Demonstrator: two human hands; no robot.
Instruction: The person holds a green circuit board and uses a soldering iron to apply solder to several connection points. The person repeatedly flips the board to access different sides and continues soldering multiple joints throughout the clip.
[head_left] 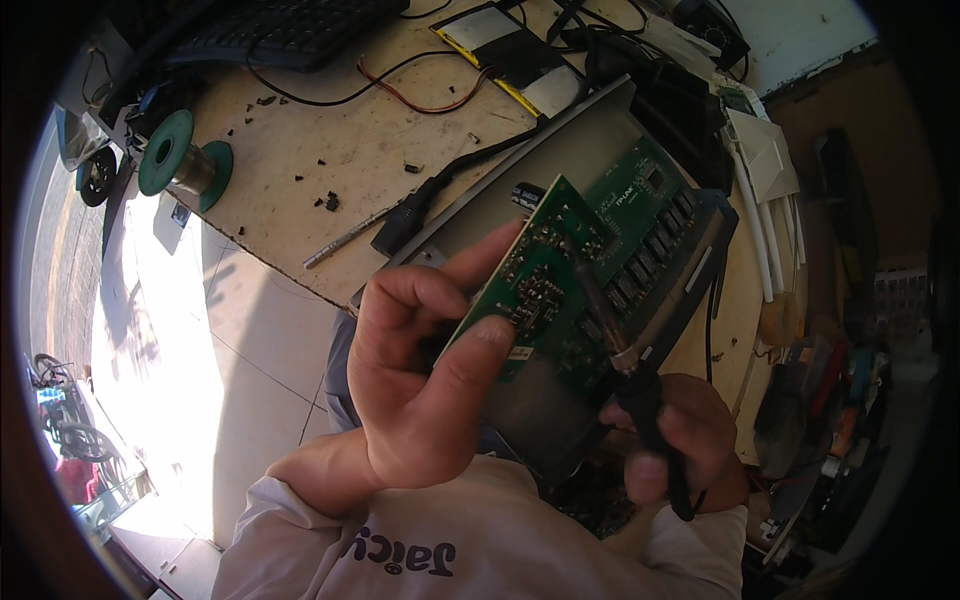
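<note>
At the workbench [280,205], over the metal casing [590,122], you are holding a small circuit board [545,275] up to a soldering iron [622,357].
A larger green board [640,200] is lying inside the casing. Your left hand [425,370] is clamping the small circuit board's edge between thumb and fingers, probably so its component-covered face is meeting the iron. Your right hand [690,435] is wrapping its fingers around the iron's dark handle at the casing's near side, likely for clearance from the heat; whether the tip is touching, I cannot tell.
</note>
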